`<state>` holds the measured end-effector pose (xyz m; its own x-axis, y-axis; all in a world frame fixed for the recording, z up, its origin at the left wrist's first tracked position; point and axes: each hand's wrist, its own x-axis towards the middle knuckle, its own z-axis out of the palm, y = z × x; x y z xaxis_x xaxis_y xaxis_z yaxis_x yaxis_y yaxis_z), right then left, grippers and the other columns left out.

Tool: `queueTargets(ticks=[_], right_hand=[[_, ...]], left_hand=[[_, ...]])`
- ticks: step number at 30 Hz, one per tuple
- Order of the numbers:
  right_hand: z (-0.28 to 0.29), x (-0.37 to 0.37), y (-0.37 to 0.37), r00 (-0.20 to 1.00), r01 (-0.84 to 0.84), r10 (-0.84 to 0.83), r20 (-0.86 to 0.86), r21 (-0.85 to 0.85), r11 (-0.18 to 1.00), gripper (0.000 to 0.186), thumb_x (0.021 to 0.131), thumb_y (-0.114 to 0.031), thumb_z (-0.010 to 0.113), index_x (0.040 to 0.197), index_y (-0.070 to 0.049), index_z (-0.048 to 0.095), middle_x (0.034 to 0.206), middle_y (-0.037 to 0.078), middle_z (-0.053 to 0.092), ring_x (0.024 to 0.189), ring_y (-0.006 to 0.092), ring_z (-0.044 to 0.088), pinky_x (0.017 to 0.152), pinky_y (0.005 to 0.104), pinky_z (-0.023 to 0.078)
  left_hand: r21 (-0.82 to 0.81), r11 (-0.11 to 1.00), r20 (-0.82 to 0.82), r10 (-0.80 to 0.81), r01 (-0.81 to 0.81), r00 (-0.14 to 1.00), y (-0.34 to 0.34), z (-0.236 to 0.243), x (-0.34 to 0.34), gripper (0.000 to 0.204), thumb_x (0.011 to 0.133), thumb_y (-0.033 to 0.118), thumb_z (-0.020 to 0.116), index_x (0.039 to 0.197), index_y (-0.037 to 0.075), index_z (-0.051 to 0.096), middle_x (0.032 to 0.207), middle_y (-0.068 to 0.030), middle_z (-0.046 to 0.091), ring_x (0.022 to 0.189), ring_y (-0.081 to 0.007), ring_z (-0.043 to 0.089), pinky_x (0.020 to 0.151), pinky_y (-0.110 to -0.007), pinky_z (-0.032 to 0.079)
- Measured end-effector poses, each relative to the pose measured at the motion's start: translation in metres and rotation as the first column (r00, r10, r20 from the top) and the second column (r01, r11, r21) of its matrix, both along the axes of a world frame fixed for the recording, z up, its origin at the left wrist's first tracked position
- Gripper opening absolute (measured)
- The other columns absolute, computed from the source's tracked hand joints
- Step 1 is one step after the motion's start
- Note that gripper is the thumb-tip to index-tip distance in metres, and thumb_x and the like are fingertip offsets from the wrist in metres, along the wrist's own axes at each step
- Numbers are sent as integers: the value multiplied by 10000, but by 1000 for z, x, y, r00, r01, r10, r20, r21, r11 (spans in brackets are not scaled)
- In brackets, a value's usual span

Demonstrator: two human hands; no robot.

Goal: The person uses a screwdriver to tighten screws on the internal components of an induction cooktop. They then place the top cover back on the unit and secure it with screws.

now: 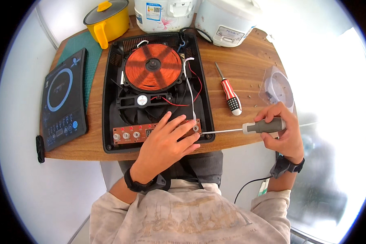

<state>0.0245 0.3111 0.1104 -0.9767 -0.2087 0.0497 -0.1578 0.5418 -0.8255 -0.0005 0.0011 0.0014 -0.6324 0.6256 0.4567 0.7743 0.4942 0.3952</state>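
My left hand (164, 142) lies over a reddish-brown control board (130, 134) with its fingers spread, covering the board's middle. In my right hand (292, 132) is a screwdriver with a grey handle (254, 128), held level. Its thin shaft points left, and the tip meets the board's right end near a small round part; whether it sits in a screw I cannot tell. Board and copper coil (136, 67) both lie in the black open housing (110, 87) of an induction cooker. White and red wires (190, 87) run between the coil area and the board.
A second screwdriver (231, 95), red-white striped, rests right of the housing. Beyond it are a clear plastic container (280, 87) and scattered small screws. The cooker's glass top panel (67, 101) overlaps a green mat (95, 53). A yellow pot (110, 26) and two rice cookers (227, 18) stand behind.
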Motion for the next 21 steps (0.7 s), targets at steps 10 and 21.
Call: queueTargets(ticks=[10,21], right_hand=[[38,2,-44,980,-110,144,-134,239,965,336,682,31,711,969,-36,550,909,95,652,746,222,635,689,301,525],[61,0,-66,987,-134,146,-59,181,974,323,742,50,665,1025,-22,527,958,95,654,692,213,618,589,295,493]], left_hand=[[-3,1000,-8,6,-6,1000,1,-3,0,261,808,289,835,1019,148,776,1256,-33,687,1217,-267,627,1100,-512,465],[5,1000,-5,0,0,1000,-1,-2,0,244,837,299,811,1025,149,769,1255,-32,687,1212,-255,622,1121,-503,440]])
